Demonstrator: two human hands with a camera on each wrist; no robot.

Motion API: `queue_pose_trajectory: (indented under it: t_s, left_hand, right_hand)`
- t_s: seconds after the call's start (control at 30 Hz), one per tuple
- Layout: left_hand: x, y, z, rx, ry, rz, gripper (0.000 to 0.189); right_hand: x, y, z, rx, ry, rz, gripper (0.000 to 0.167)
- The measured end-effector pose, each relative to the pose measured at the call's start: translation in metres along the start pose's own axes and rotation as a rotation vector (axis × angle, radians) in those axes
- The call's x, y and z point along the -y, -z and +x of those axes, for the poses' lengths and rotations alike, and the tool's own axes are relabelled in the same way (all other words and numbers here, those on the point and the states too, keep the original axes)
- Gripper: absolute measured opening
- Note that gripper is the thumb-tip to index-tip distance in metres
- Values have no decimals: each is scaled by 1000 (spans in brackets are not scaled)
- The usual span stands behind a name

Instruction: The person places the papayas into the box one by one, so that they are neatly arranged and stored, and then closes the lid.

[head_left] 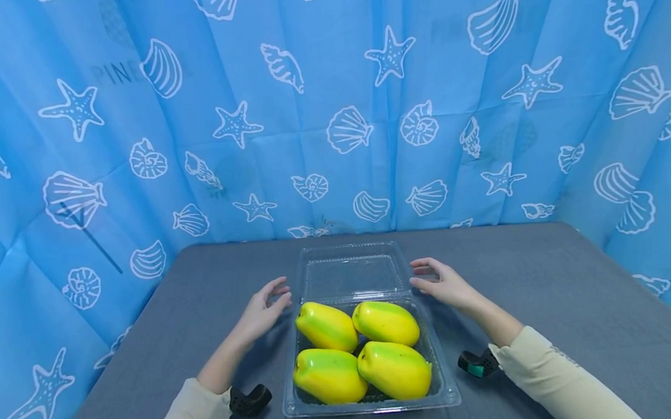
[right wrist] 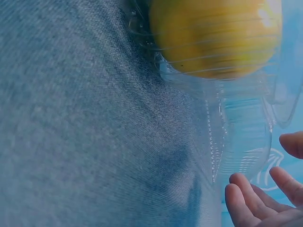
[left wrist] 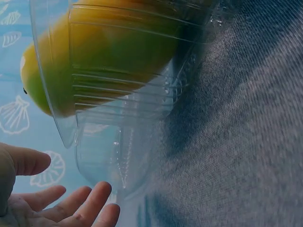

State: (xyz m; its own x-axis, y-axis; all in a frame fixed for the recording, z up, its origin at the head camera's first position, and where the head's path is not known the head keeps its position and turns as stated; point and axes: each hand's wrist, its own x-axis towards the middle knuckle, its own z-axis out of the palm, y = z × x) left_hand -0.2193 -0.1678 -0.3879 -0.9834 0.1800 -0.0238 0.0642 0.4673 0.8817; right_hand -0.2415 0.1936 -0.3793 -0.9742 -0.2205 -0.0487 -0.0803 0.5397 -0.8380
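Observation:
A clear plastic clamshell box (head_left: 292,401) lies unfolded, its lid (head_left: 353,275) laid back on the far side. Several glossy yellow-green fruits, papaya-like in shape, fill its base in two rows; one such fruit (head_left: 394,369) is at the near right. My left hand (head_left: 263,313) hovers left of the lid with fingers loosely bent and nothing in it. On the lid's other side, my right hand (head_left: 446,286) is likewise bare, thumb and fingers spread apart. Both wrist views show a fruit (left wrist: 118,52) through the clear wall, with a gap between fingers and box.
The box rests on a grey cloth-covered table (head_left: 202,288). Behind and beside it hangs a blue curtain (head_left: 318,108) printed with white shells and starfish. Black wrist-worn devices, one on the left (head_left: 252,400) and one on the right (head_left: 477,362), jut inward from the sleeves.

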Motion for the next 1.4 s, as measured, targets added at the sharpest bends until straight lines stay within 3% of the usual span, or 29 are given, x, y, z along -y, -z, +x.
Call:
queue_pose_trajectory:
  t_s: [0.33, 1.4]
  left_hand:
    - [-1, -5, 4, -17, 13, -22, 47]
    - [-2, -6, 7, -15, 17, -70, 45]
  right_hand:
    - [3, -4, 4, 44, -52, 129, 50]
    - [3, -5, 7, -5, -18, 110, 47]
